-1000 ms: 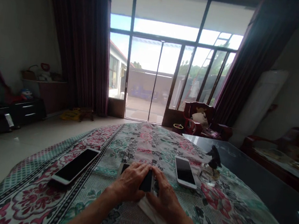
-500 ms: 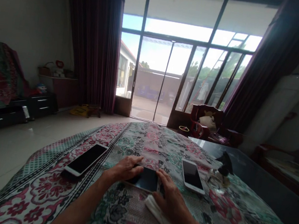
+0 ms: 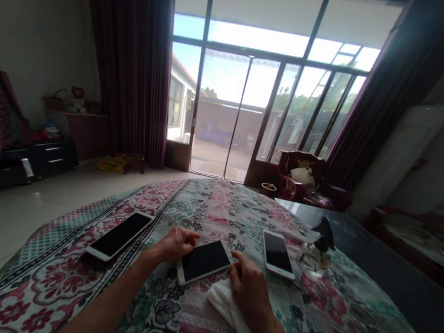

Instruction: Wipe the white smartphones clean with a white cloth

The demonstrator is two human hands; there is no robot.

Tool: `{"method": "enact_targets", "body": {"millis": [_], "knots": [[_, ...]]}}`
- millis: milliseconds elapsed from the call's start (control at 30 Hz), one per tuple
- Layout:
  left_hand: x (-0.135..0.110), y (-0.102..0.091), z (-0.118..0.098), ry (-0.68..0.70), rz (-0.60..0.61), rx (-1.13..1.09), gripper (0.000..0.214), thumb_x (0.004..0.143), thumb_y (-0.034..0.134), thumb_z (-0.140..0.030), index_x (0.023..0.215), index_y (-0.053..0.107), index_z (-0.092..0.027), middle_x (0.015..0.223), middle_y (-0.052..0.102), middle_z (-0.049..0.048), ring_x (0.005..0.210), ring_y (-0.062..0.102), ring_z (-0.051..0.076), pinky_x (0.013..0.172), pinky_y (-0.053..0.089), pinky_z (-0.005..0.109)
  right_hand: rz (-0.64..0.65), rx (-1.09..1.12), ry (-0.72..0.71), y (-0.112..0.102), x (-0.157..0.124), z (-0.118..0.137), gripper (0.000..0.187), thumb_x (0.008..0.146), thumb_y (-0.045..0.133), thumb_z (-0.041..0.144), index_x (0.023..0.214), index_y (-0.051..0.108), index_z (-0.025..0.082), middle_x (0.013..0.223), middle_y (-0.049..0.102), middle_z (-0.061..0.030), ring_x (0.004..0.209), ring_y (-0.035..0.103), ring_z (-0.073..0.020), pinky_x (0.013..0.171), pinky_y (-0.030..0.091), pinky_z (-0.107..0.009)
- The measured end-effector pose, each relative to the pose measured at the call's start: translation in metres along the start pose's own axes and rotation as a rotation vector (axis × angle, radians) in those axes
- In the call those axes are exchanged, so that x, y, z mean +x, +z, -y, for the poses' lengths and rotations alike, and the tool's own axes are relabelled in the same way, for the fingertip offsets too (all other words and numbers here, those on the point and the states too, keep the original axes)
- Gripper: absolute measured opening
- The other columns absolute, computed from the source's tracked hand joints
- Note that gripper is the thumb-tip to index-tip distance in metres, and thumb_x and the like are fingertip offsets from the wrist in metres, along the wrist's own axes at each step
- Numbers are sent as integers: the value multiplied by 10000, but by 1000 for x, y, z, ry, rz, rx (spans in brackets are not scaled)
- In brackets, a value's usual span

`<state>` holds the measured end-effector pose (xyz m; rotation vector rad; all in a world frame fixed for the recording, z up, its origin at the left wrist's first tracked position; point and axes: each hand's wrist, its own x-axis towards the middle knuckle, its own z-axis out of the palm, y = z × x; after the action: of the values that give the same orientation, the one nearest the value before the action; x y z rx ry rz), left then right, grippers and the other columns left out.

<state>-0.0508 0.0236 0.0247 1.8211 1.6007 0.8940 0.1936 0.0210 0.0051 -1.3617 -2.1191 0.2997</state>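
Observation:
A white smartphone (image 3: 207,261) lies slantwise, dark screen up, on the patterned cloth cover between my hands. My left hand (image 3: 175,244) rests at its upper left edge, fingers stretched out and thumb near the screen. Beside its right corner is my right hand (image 3: 252,287), with bent fingers closed over a white cloth (image 3: 225,300); the part inside the palm is hidden. The cloth trails back beneath my right forearm. Another white phone (image 3: 120,235) lies to the left, and one more (image 3: 278,254) to the right, both with dark screens upward.
A clear spray bottle (image 3: 318,252) with a black head stands right of the phones. The floral cover (image 3: 217,209) drapes over the surface. A dark glossy tabletop (image 3: 372,258) adjoins it on the right. Beyond are a wooden chair (image 3: 301,173) and glass doors.
The middle phone has turned, its left end coming nearer me. My left hand has drawn back from over its screen. The right hand's fingers have curled, and the view has shifted slightly.

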Motion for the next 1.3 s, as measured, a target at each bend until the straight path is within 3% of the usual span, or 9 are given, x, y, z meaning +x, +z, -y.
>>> {"method": "enact_targets", "body": {"millis": [200,300,400,633,900,1100,1300], "knots": [[6,15,-2,-127,12,-201,485,602,601,-154,1071,707,-93,692,695,10,590,573,117,536,409,203,35,315,-95,1,1,3,457,812,478,252,1251,576,167,1262,613,-106,1183,553,-237,1001,425,-371],[5,13,-2,-222,22,-281,511,600,622,-168,1102,684,-97,592,660,-18,507,555,101,484,389,194,15,377,-22,-6,2,7,424,826,470,276,1221,586,177,1146,673,-98,1038,630,-229,913,474,-364],[3,7,-3,-312,45,-329,532,573,648,-163,1100,677,-98,502,626,-34,436,556,111,441,384,199,88,376,16,-14,2,10,394,837,435,242,1192,587,168,966,723,-78,879,669,-217,816,497,-353],[-2,3,-14,-378,47,-428,580,533,688,-147,1105,658,-58,485,631,-22,432,564,125,437,368,209,233,481,-100,-13,0,14,393,864,408,226,1223,564,187,1057,699,-78,955,647,-200,845,489,-332],[-3,11,-14,-409,-48,-534,554,549,739,-250,1075,667,-92,579,663,-10,566,613,145,513,385,217,198,336,-116,-3,-1,6,477,786,482,184,1259,550,177,1149,625,-103,1083,558,-233,975,415,-400],[-3,13,-20,-405,9,-616,388,534,749,-289,881,735,-117,584,661,-2,522,569,112,475,321,194,163,276,-166,1,-7,9,573,701,556,155,1272,527,187,1188,594,-104,1128,513,-249,999,384,-420],[-4,14,-21,-382,27,-693,344,536,748,-275,849,719,-134,698,702,20,572,613,118,527,417,204,118,249,-204,5,-11,7,629,671,585,159,1293,500,187,1223,577,-111,1158,494,-266,1014,362,-452]]}}
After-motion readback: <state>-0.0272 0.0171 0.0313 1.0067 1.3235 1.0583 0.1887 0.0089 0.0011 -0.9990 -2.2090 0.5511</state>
